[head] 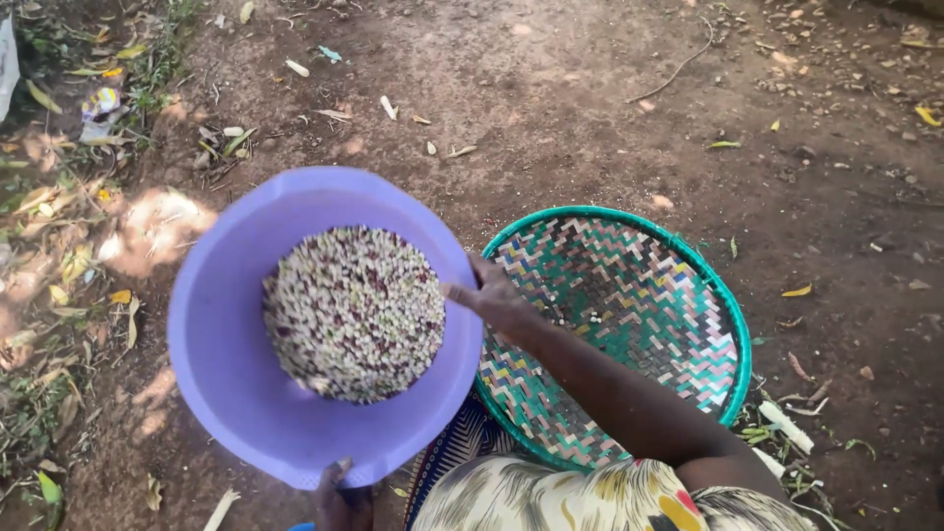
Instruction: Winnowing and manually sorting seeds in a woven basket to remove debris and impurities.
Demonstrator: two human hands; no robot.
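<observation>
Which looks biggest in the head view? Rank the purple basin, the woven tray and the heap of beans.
1. Purple basin and woven tray: alike in spread; the basin is held up nearer the camera, so unranked.
2. Heap of beans, plainly smallest, inside the basin.

One crumpled wrapper (101, 104) lies on the ground at far left among dry leaves: white, with purple and yellow patches. White packaging edge (6, 61) at the left frame border; kind unclear.
</observation>
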